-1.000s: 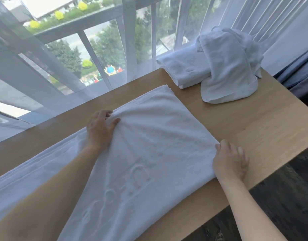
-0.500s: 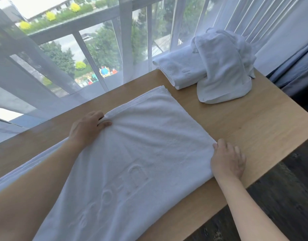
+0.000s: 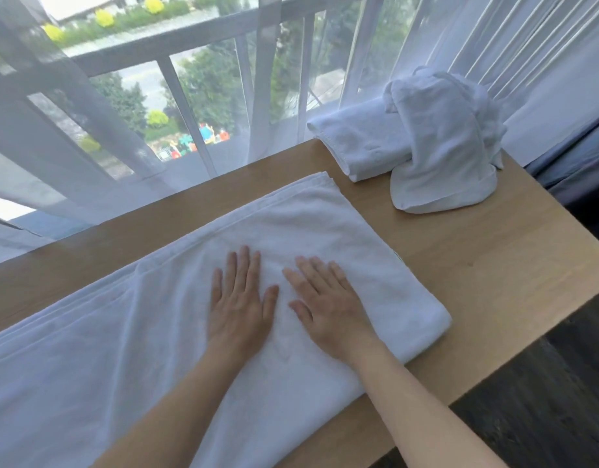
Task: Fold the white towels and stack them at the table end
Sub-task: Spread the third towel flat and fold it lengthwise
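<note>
Smoothing the fold flat

Left hand (image 3: 239, 300) and right hand (image 3: 328, 298) press open-palmed, side by side, on the towel (image 3: 325, 228), flattening creases beneath.

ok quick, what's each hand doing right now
Left hand: open, flat on the towel, holding nothing.
Right hand: open, flat on the towel, holding nothing.

No readable text shows; embossing on the towel (image 3: 291, 251) is illegible.
</note>
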### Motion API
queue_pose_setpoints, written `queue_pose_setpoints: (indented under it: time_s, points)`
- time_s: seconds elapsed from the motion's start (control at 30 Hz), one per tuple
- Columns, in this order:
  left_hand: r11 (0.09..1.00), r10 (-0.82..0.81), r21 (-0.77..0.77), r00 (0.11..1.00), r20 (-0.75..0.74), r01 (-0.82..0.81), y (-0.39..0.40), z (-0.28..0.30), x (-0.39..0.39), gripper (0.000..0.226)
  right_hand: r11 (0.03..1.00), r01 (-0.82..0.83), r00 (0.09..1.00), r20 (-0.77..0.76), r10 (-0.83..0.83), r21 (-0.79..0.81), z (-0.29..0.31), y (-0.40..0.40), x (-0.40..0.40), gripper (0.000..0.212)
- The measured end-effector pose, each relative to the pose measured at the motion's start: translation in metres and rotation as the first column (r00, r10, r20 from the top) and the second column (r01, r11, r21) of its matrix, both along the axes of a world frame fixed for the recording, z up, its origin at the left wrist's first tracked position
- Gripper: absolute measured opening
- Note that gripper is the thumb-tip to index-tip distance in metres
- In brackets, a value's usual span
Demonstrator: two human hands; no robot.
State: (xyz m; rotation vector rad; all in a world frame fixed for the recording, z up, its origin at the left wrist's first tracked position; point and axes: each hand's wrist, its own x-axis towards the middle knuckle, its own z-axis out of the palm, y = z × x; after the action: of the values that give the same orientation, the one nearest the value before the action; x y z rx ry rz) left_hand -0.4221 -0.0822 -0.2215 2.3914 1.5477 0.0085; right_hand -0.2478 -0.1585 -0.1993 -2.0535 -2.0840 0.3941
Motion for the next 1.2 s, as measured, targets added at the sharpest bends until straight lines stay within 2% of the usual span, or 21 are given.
queue_pose_setpoints:
  time_s: [0.07,0.13,0.2,0.23,0.27,0.3,0.33,0.37,0.4,0.5,0.57,0.63,0.7,0.73,0.83,0.93,1.0,1.07,1.1,1.2]
  points:
    - [0.995,0.093,0.034,0.995,-0.039,-0.091,0.000,-0.003,-0.001,0.074,0.991,-0.008,0.997,0.069,0.017,-0.132,-0.008,0.019,0.029,0.058]
    - [0.982,0.188,0.024,0.979,-0.077,-0.187,-0.001,-0.005,-0.001,0.076,0.952,0.250,0.964,0.132,-0.229,-0.176,-0.013,0.039,0.067,0.059]
    - [0.979,0.206,0.011,0.974,-0.091,-0.206,-0.002,-0.007,0.001,0.079,0.866,0.473,0.878,0.161,-0.450,-0.163,-0.007,0.061,0.080,0.060]
    - [0.980,0.198,0.007,0.976,-0.092,-0.198,0.000,-0.006,0.002,0.079,0.889,0.449,0.888,0.152,-0.434,-0.091,-0.003,0.071,0.068,0.061]
    - [0.981,0.191,0.005,0.977,-0.090,-0.192,0.001,-0.006,0.002,0.079,0.940,0.340,0.934,0.120,-0.336,-0.014,-0.002,0.076,0.051,0.060]
    - [0.982,0.191,0.016,0.978,-0.086,-0.190,0.003,-0.006,0.002,0.078,0.987,0.162,0.983,0.090,-0.162,0.009,-0.003,0.080,0.030,0.059]
    - [0.981,0.195,0.032,0.978,-0.078,-0.193,0.004,-0.006,0.002,0.078,1.000,-0.024,0.996,0.085,0.023,0.009,-0.005,0.084,0.016,0.057]
    - [0.980,0.198,0.040,0.978,-0.063,-0.196,0.004,-0.006,0.002,0.078,0.989,-0.143,0.985,0.089,0.146,-0.033,-0.006,0.093,0.015,0.056]
    - [0.980,0.195,0.040,0.979,-0.053,-0.193,0.004,-0.006,0.002,0.078,0.985,-0.157,0.984,0.070,0.163,-0.074,-0.008,0.107,0.021,0.055]
    - [0.985,0.166,0.055,0.985,-0.051,-0.163,0.006,-0.006,0.001,0.076,0.974,0.164,0.980,0.140,-0.143,-0.155,-0.012,0.154,0.052,0.055]
    - [0.985,0.170,0.042,0.984,-0.045,-0.168,0.006,-0.005,0.001,0.075,0.968,0.243,0.966,0.108,-0.236,-0.061,-0.011,0.157,0.039,0.056]
    - [0.984,0.176,0.022,0.983,-0.047,-0.175,0.004,-0.005,0.000,0.075,0.993,0.118,0.993,0.026,-0.118,-0.020,-0.010,0.128,0.010,0.057]
    - [0.982,0.187,0.014,0.981,-0.045,-0.186,0.006,-0.003,0.001,0.076,0.998,-0.012,0.999,0.048,0.015,-0.064,-0.012,0.108,0.008,0.057]
    - [0.983,0.185,0.009,0.982,-0.046,-0.185,0.007,-0.001,0.002,0.076,0.993,0.012,0.998,0.062,-0.005,-0.117,-0.012,0.116,0.020,0.056]
    - [0.981,0.192,0.008,0.980,-0.050,-0.192,0.006,0.000,0.002,0.075,0.946,0.264,0.962,0.119,-0.245,-0.190,0.003,0.154,0.050,0.056]
    - [0.980,0.197,0.007,0.979,-0.058,-0.197,0.004,-0.002,0.000,0.074,0.955,0.298,0.955,-0.007,-0.298,0.001,0.011,0.105,0.021,0.058]
    - [0.980,0.197,-0.005,0.979,-0.056,-0.198,0.006,-0.002,0.001,0.073,0.990,0.138,0.990,-0.013,-0.138,-0.017,0.007,0.035,-0.009,0.057]
    - [0.981,0.192,-0.010,0.981,-0.026,-0.192,0.007,0.003,0.005,0.071,0.989,0.000,0.998,0.066,0.010,-0.146,-0.002,0.007,-0.003,0.057]
    - [0.978,0.206,-0.019,0.978,-0.007,-0.206,0.001,0.008,0.005,0.069,0.984,0.007,0.997,0.083,0.008,-0.180,-0.005,0.012,0.008,0.057]
    - [0.969,0.247,0.005,0.969,0.015,-0.247,-0.052,0.013,0.001,0.064,0.942,0.266,0.959,0.155,-0.238,-0.205,-0.006,0.029,0.048,0.056]
